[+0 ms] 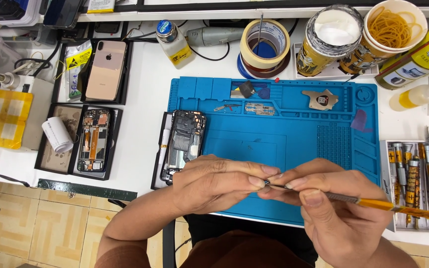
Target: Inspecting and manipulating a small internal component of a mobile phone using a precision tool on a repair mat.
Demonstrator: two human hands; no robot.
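A white table (145,94) is carrying everything, and a blue work mat (304,134) is lying across its middle. Behind the mat, two tall cans (326,39) and a cup of rubber bands (395,27) are standing beside a stack of tape rolls (264,47). On the left, a gold phone back (106,69) is sitting in a black tray, with an opened phone (94,140) in a second tray just below it. Another opened phone (183,144) is lying at the mat's left edge, just beyond the left hand (214,183). A rack of screwdriver bits (410,183) is resting at the right.

Both hands are meeting over the mat's near edge. The right hand (333,208) is gripping a yellow-handled tool (398,207), fingers closed round its shaft, the handle running off to the right. The left hand's fingers are pinching shut at the tool's tip, where any small part is too hidden to tell.
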